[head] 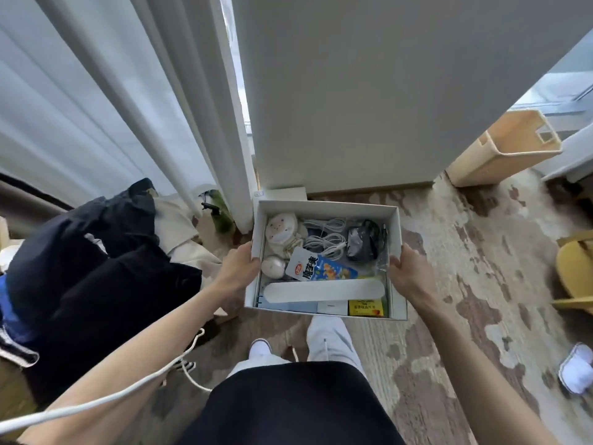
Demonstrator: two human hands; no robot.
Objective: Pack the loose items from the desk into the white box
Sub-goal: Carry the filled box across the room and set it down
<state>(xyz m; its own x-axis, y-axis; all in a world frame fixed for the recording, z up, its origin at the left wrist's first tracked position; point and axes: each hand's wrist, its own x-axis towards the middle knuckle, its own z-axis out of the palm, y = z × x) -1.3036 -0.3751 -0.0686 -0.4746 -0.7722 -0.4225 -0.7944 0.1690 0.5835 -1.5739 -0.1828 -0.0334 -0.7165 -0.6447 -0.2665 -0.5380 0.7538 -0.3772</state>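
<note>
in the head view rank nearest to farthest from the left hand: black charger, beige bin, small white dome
1. small white dome: in the white box, by the left hand
2. black charger: box's right side
3. beige bin: floor, far right

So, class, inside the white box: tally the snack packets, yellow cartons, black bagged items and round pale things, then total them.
Snack packets: 1
Yellow cartons: 1
Black bagged items: 1
Round pale things: 2
Total: 5
</note>
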